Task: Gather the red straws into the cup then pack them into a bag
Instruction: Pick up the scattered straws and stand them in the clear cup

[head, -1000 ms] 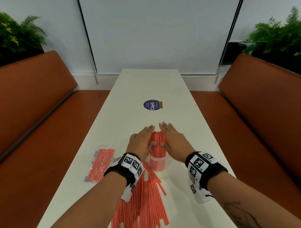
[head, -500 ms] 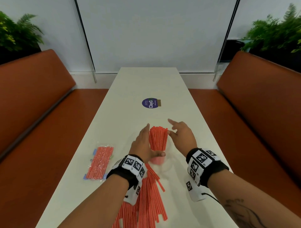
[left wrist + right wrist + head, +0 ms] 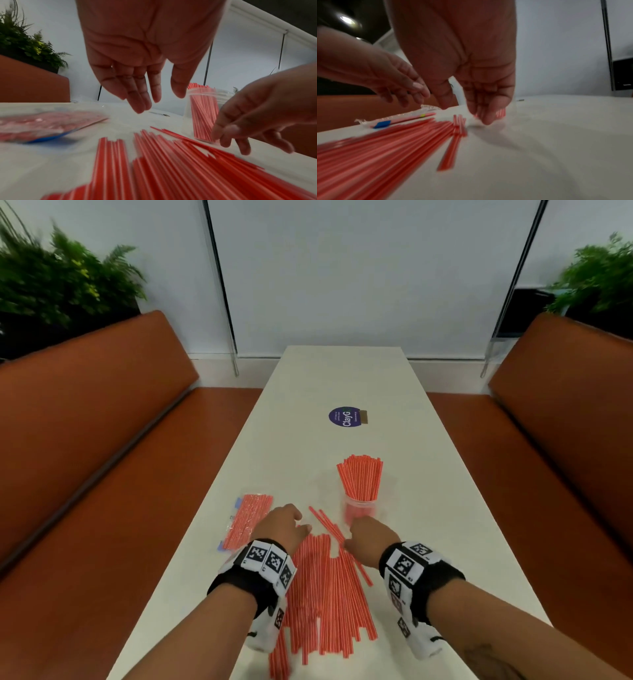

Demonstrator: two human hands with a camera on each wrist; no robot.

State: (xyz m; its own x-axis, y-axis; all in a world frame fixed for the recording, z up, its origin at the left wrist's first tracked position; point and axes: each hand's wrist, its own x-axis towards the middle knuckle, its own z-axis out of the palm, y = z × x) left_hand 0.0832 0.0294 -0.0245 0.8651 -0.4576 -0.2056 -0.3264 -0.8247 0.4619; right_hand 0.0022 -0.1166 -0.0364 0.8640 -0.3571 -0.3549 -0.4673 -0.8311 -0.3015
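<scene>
A clear plastic cup (image 3: 359,510) (image 3: 202,115) stands upright on the white table (image 3: 342,378), packed with a bundle of red straws (image 3: 360,477). Loose red straws (image 3: 325,587) (image 3: 171,162) (image 3: 376,146) lie in a pile near the table's front edge. My left hand (image 3: 282,525) (image 3: 150,94) hovers over the pile's far left end, fingers straight and holding nothing. My right hand (image 3: 368,537) (image 3: 471,108) reaches down at the pile's far right end, just in front of the cup, fingers relaxed and empty. A clear bag (image 3: 246,525) (image 3: 42,123) filled with red straws lies flat to the left.
A round purple sticker (image 3: 345,416) sits further up the table. Orange benches (image 3: 102,440) run along both sides, with plants (image 3: 58,278) behind them. The table's left edge is close to the bag.
Both hands have let go of the cup and its straw bundle and pulled back toward me, down to the loose pile. The cup stands alone.
</scene>
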